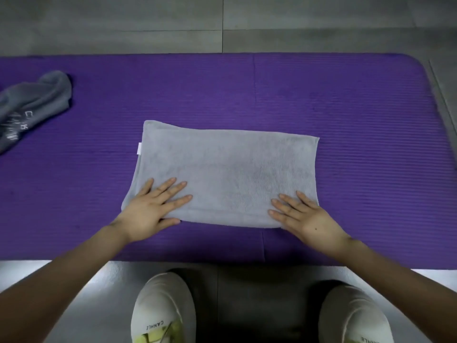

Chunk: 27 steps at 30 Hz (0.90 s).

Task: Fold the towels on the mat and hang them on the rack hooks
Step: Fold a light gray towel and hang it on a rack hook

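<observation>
Closest are two white shoes [163, 308]. Just past them, the left hand [148, 206] and right hand [304, 214] lie flat with straight, spread fingers. They press the near corners of the light grey towel [230, 169] and grip nothing. The towel lies flat on the purple mat [346, 95]. This looks like smoothing, part of the folding step. Next, each hand would need to pinch an edge and fold it over. Far left, a dark grey towel [34, 105] sits in a heap on the mat.
</observation>
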{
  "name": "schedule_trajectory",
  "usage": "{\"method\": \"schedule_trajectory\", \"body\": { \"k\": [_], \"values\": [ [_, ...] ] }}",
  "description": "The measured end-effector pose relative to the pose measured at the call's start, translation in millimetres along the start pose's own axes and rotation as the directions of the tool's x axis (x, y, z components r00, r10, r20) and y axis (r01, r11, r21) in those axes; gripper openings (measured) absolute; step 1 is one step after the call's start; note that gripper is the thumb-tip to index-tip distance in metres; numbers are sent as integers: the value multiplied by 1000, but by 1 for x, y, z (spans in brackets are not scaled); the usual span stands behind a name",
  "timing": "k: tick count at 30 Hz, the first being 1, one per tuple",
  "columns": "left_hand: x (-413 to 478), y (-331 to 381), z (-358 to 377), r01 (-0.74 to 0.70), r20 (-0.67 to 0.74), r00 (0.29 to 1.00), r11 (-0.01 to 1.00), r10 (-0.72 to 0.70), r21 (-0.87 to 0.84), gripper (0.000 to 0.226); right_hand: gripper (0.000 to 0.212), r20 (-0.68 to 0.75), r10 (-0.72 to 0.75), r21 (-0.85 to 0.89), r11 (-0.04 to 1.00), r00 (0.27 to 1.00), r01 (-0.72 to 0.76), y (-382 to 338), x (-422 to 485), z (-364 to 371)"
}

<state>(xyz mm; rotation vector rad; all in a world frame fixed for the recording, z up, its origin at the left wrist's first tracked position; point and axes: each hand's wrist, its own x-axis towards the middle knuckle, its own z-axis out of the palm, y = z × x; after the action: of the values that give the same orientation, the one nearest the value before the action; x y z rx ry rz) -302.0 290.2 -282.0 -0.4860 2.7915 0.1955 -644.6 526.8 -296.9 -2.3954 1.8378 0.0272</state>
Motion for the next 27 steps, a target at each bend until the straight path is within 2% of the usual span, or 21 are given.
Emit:
{"method": "schedule_trajectory", "body": {
  "k": [2,5,6,8,10,11,13,15,16,17,19,20,23,25,27],
  "values": [
    [0,-4,-11,-2,-20,1000,1000,2,-26,50,49,22,78,204,976,997,-81,0,3,-16],
    [-8,-15,-23,33,-82,996,988,-46,-148,40,68,187,238,517,801,953,-302,-2,0,-42],
    [-13,-19,-25,64,-100,991,979,-85,-196,37,66,230,288,560,743,930,-368,-2,-3,-49],
    [-22,-24,-36,179,-59,976,920,-212,-349,32,43,304,334,633,630,892,-451,2,-9,-62],
    [-24,-24,-55,335,78,932,759,-354,-559,15,37,307,357,743,489,882,-457,12,-14,-70],
    [-23,-23,-65,363,123,917,664,-380,-653,9,37,316,369,772,436,874,-463,18,-16,-74],
    [-14,-25,-83,361,135,895,512,-425,-780,9,39,357,408,789,350,841,-504,32,-20,-80],
    [0,-28,-95,348,121,863,402,-490,-847,8,57,363,457,794,305,812,-526,47,-20,-81],
    [10,-30,-98,341,113,847,369,-520,-865,11,60,351,490,790,301,798,-533,53,-16,-80],
    [21,-33,-98,345,105,827,352,-552,-870,15,53,337,529,787,295,778,-542,57,-10,-80],
    [43,-41,-94,376,93,791,359,-605,-854,21,16,286,619,761,316,731,-566,67,7,-76],
    [53,-45,-90,399,89,774,374,-626,-838,24,12,245,644,733,367,725,-573,73,15,-73],
    [77,-58,-78,484,49,726,459,-686,-745,29,10,210,712,554,478,670,-682,86,38,-67],
    [88,-63,-73,552,26,695,509,-719,-660,30,22,173,750,409,535,638,-739,92,46,-59],
    [96,-62,-67,615,17,670,542,-743,-573,32,25,73,750,402,581,658,-707,97,48,-48]
  ]
}}
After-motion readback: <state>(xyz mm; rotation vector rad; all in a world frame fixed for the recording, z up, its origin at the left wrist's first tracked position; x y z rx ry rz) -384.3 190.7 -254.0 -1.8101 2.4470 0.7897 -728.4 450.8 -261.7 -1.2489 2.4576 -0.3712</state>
